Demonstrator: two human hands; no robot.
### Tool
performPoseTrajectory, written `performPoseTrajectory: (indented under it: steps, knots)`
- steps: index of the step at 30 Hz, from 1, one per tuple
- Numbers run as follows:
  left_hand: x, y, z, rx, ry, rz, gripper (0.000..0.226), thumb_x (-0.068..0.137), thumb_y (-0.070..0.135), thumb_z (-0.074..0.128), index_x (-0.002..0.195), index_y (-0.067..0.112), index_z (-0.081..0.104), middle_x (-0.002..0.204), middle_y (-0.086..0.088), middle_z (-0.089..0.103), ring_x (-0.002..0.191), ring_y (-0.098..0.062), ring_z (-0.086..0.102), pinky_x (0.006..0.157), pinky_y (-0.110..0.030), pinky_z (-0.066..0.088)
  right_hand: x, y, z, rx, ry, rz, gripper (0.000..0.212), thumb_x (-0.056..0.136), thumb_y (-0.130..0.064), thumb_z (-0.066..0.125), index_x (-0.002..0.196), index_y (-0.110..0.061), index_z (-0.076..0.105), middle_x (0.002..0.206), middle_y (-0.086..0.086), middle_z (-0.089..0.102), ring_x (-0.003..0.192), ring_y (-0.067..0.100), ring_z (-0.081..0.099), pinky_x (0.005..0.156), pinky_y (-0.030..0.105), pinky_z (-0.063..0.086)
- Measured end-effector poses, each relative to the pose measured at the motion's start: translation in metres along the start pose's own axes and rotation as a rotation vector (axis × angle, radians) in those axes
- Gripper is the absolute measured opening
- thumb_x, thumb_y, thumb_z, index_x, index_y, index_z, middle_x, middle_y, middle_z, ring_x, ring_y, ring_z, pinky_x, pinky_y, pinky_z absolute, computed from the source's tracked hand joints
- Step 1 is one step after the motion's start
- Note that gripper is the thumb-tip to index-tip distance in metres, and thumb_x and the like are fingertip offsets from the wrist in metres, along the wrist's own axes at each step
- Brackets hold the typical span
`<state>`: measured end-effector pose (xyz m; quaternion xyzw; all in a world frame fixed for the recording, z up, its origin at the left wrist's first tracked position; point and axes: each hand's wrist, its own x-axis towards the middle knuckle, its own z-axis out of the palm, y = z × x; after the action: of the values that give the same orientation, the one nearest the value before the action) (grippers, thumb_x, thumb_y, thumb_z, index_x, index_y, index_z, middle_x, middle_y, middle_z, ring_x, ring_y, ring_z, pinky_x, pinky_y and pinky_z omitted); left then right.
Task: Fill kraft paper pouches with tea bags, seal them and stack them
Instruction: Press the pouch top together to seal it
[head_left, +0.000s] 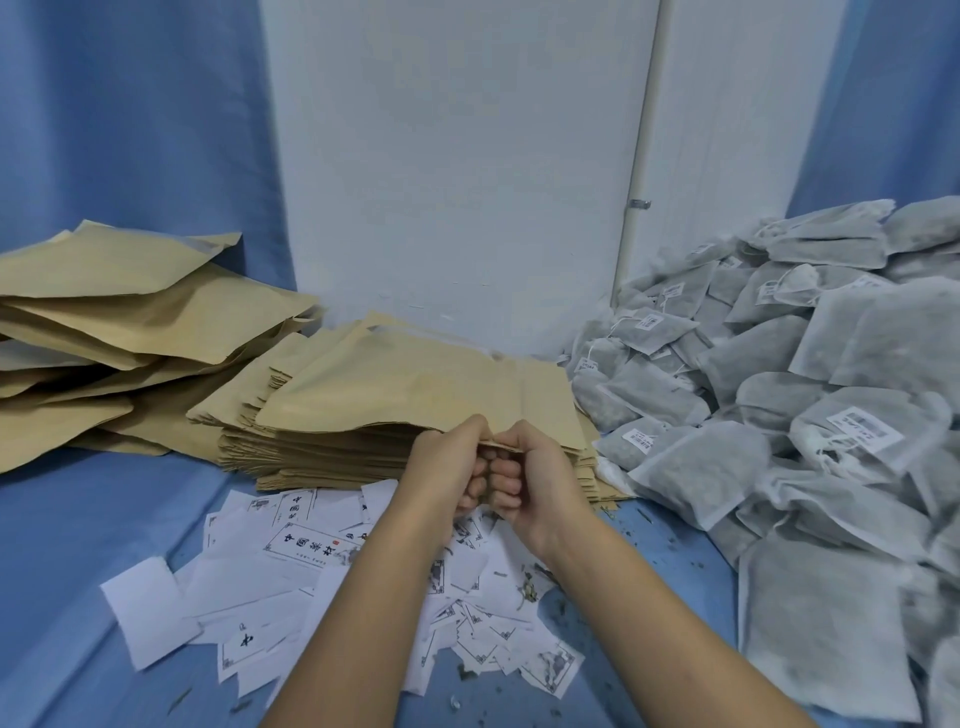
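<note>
A flat stack of empty kraft pouches (332, 452) lies in the middle. Its top pouch (415, 384) is lifted at the near edge. My left hand (452, 467) and my right hand (524, 473) sit knuckle to knuckle, fingers curled, both pinching that near edge between them. A large heap of grey mesh tea bags (810, 415) with white labels fills the right side. Bulging kraft pouches (130, 322) are piled at the left.
Loose white printed label slips (291, 571) are scattered on the blue cloth (78, 519) under my forearms. Tea crumbs dot the cloth at the right. A white wall panel (457, 156) and blue curtains close off the back.
</note>
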<state>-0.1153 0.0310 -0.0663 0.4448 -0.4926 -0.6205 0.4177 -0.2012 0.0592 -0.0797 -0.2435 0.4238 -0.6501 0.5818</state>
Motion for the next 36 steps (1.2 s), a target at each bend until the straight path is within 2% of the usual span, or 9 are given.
performPoseTrajectory:
  steps: [4, 8, 13, 15, 17, 19, 23, 28, 36]
  knots:
    - [0.003, -0.003, -0.001, -0.089, 0.082, 0.006, 0.028, 0.083, 0.008, 0.052, 0.057, 0.012, 0.041, 0.038, 0.003, 0.029, 0.032, -0.009, 0.02, 0.037, -0.015, 0.015, -0.002, 0.004, 0.003, -0.03, -0.018, 0.023, 0.035, 0.092, -0.01, 0.044, 0.058, -0.01, 0.05, 0.041, -0.006, 0.035, 0.032, 0.004, 0.024, 0.03, 0.014, 0.017]
    - [-0.001, -0.002, 0.001, -0.037, 0.068, 0.05, 0.021, 0.082, 0.01, 0.054, 0.063, 0.01, 0.044, 0.046, -0.002, 0.034, 0.035, -0.012, 0.026, 0.036, -0.016, 0.019, 0.0, 0.004, 0.003, -0.056, 0.072, -0.042, 0.028, 0.089, -0.009, 0.044, 0.061, -0.009, 0.045, 0.042, -0.004, 0.033, 0.031, 0.005, 0.019, 0.029, 0.016, 0.016]
    - [0.002, 0.005, -0.005, -0.187, 0.122, 0.081, 0.022, 0.086, 0.009, 0.053, 0.065, 0.01, 0.045, 0.037, 0.006, 0.038, 0.03, -0.007, 0.027, 0.032, -0.014, 0.018, -0.001, -0.006, -0.001, 0.108, 0.183, -0.098, 0.026, 0.087, -0.011, 0.046, 0.064, -0.015, 0.037, 0.04, -0.007, 0.025, 0.031, 0.006, 0.016, 0.031, 0.017, 0.012]
    - [0.001, 0.004, -0.005, -0.207, 0.097, 0.072, 0.021, 0.087, 0.007, 0.053, 0.067, 0.01, 0.046, 0.037, 0.005, 0.038, 0.03, -0.007, 0.028, 0.032, -0.014, 0.02, -0.002, 0.0, 0.003, 0.075, 0.18, -0.14, 0.025, 0.088, -0.016, 0.049, 0.065, -0.015, 0.039, 0.041, -0.006, 0.029, 0.034, 0.008, 0.019, 0.034, 0.018, 0.014]
    - [-0.001, 0.001, -0.002, -0.184, 0.036, 0.042, 0.022, 0.088, 0.009, 0.056, 0.066, 0.007, 0.052, 0.039, 0.002, 0.04, 0.03, -0.008, 0.032, 0.032, -0.014, 0.023, -0.004, 0.005, 0.008, -0.078, 0.16, -0.151, 0.028, 0.089, -0.021, 0.052, 0.063, -0.013, 0.044, 0.04, -0.005, 0.035, 0.032, 0.008, 0.025, 0.034, 0.018, 0.018]
    - [-0.003, 0.0, 0.0, -0.173, -0.013, 0.022, 0.029, 0.089, 0.014, 0.058, 0.061, 0.005, 0.055, 0.041, 0.0, 0.041, 0.032, -0.009, 0.033, 0.032, -0.014, 0.021, -0.005, 0.006, 0.008, -0.104, 0.163, -0.15, 0.033, 0.09, -0.018, 0.051, 0.058, -0.013, 0.042, 0.037, -0.005, 0.036, 0.029, 0.007, 0.027, 0.033, 0.017, 0.02]
    - [0.0, 0.003, 0.0, -0.163, 0.107, 0.069, 0.025, 0.086, 0.01, 0.056, 0.062, 0.006, 0.05, 0.035, 0.006, 0.041, 0.029, -0.007, 0.029, 0.032, -0.013, 0.021, -0.002, 0.0, 0.002, 0.107, 0.185, -0.141, 0.035, 0.091, -0.012, 0.048, 0.059, -0.016, 0.034, 0.038, -0.007, 0.027, 0.032, 0.007, 0.018, 0.035, 0.018, 0.013]
    - [0.0, 0.001, -0.006, -0.045, 0.071, 0.088, 0.028, 0.087, 0.016, 0.059, 0.061, 0.006, 0.055, 0.039, 0.006, 0.041, 0.032, -0.008, 0.032, 0.034, -0.014, 0.024, 0.0, 0.002, 0.001, 0.124, 0.215, -0.136, 0.034, 0.092, -0.012, 0.047, 0.061, -0.016, 0.035, 0.037, -0.008, 0.027, 0.031, 0.006, 0.019, 0.033, 0.017, 0.013]
    - [0.005, 0.003, -0.015, -0.148, 0.244, 0.105, 0.022, 0.082, 0.012, 0.06, 0.062, 0.005, 0.054, 0.035, 0.005, 0.044, 0.029, -0.007, 0.031, 0.033, -0.015, 0.025, 0.0, 0.002, 0.003, 0.116, 0.235, -0.126, 0.034, 0.092, -0.011, 0.048, 0.06, -0.015, 0.035, 0.037, -0.008, 0.028, 0.031, 0.006, 0.019, 0.034, 0.017, 0.013]
